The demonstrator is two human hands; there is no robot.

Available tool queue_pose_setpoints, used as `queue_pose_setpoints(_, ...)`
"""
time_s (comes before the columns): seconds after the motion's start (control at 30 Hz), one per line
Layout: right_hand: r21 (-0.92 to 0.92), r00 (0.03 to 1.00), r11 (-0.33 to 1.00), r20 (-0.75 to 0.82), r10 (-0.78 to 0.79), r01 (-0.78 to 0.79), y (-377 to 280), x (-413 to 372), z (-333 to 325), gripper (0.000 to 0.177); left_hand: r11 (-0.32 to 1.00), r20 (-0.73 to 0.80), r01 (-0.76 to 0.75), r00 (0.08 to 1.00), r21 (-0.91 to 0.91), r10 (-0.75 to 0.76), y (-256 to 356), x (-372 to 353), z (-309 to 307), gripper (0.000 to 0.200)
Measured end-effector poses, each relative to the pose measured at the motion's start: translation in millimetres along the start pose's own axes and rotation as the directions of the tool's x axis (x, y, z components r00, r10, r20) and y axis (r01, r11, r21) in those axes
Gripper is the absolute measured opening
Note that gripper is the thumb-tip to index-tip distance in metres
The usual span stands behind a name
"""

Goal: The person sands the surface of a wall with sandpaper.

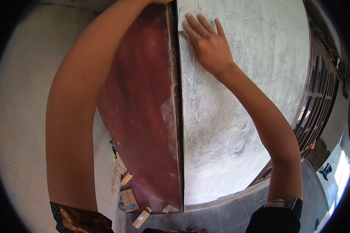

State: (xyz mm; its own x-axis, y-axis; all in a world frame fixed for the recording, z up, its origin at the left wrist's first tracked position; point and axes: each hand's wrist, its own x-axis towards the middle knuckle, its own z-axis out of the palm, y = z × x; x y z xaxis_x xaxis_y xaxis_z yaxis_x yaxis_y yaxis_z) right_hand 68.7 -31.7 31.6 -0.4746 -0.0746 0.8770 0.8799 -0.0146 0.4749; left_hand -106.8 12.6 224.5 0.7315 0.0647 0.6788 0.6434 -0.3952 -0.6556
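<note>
My right hand (209,46) lies flat with its fingers spread on a white, grey-mottled wall covering (221,116), near its upper left edge. Wrinkles and creases run over this surface, thickest around the hand and down the left side. Only a sliver of my left hand (160,1) shows at the top of the view, by the upper end of the dark edge strip (177,97); its fingers are out of sight. Left of that strip stands a dark red panel (138,105), partly behind my left forearm.
A plain pale wall (23,116) rises on the left. Cardboard boxes (129,199) lie at the foot of the red panel. Grey floor tiles (231,213) run below, and brown-framed windows (319,85) line the right side.
</note>
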Motion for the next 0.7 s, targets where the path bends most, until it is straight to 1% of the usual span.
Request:
queue_pose_setpoints(0.03,0.001,0.998,0.999,0.035,-0.046,0.046,-11,-25,-1,0.044,1.0,-0.006,-0.001,1.0,0.0,0.001,-2,1,2,0.055)
queue_pose_setpoints(0.07,0.073,0.999,0.997,0.025,-0.036,0.034,-19,-41,-1,0.045,1.0,-0.011,0.001,1.0,0.0,-0.001,-3,2,2,0.055)
queue_pose_setpoints(0.13,0.025,0.999,0.999,-0.018,-0.031,0.031,-6,-20,2,0.042,1.0,-0.009,0.017,1.0,0.01,-0.017,-2,-1,-4,0.055)
queue_pose_setpoints(0.17,0.004,0.997,1.0,-0.075,-0.002,0.002,5,-2,8,0.04,1.0,0.009,0.018,1.0,0.014,-0.018,2,-2,-4,0.055)
queue_pose_setpoints(0.2,-0.013,0.99,0.999,-0.135,0.031,-0.034,16,21,11,0.038,1.0,0.016,0.017,1.0,0.017,-0.017,-11,7,18,0.055)
queue_pose_setpoints(0.23,-0.033,0.992,0.995,-0.087,0.086,-0.09,23,37,9,0.036,0.953,-0.2,-0.009,0.977,0.304,0.073,-40,22,57,0.055)
queue_pose_setpoints(0.27,-0.025,0.992,0.995,-0.089,0.089,-0.092,22,36,11,0.036,0.826,-0.369,0.033,0.904,0.562,0.215,-57,29,80,0.054)
queue_pose_setpoints(0.3,-0.035,0.994,0.997,-0.087,0.06,-0.063,20,32,12,0.037,0.824,-0.362,0.033,0.908,0.566,0.212,-45,20,60,0.054)
queue_pose_setpoints(0.33,-0.046,0.996,0.998,-0.085,0.031,-0.035,18,27,13,0.037,0.957,-0.187,-0.014,0.98,0.289,0.07,-20,7,18,0.054)
queue_pose_setpoints(0.37,-0.009,0.998,1.0,-0.059,-0.001,0.001,6,8,6,0.039,1.0,0.034,0.014,0.999,-0.02,-0.013,-4,0,-5,0.054)
queue_pose_setpoints(0.4,0.018,0.999,0.999,-0.024,-0.033,0.033,-6,-17,4,0.042,1.0,0.041,0.016,0.999,-0.017,-0.015,-5,-1,-3,0.054)
queue_pose_setpoints(0.47,-0.007,0.998,0.999,0.023,-0.051,0.051,-15,-37,1,0.042,1.0,0.024,0.006,1.0,-0.011,-0.006,-8,2,1,0.054)
queue_pose_setpoints(0.53,-0.016,0.999,1.0,-0.038,-0.028,0.027,7,-6,7,0.041,1.0,0.028,0.022,0.999,0.01,-0.022,-6,2,-3,0.054)
queue_pose_setpoints(0.57,-0.026,0.994,1.0,-0.106,0.009,-0.011,16,14,10,0.039,1.0,0.042,0.022,0.999,0.022,-0.023,-3,1,-3,0.054)
queue_pose_setpoints(0.6,-0.04,0.993,0.999,-0.118,0.015,-0.02,25,31,12,0.037,0.999,0.048,0.03,0.998,0.029,-0.032,-2,1,-6,0.054)
queue_pose_setpoints(0.63,-0.005,0.993,1.0,-0.117,0.003,-0.004,27,36,16,0.037,0.999,0.057,0.04,0.998,0.003,-0.04,0,0,-8,0.054)
queue_pose_setpoints(0.7,0.037,0.992,0.999,-0.122,-0.012,0.017,23,29,18,0.037,0.998,0.068,0.057,0.996,-0.018,-0.056,-1,0,-9,0.054)
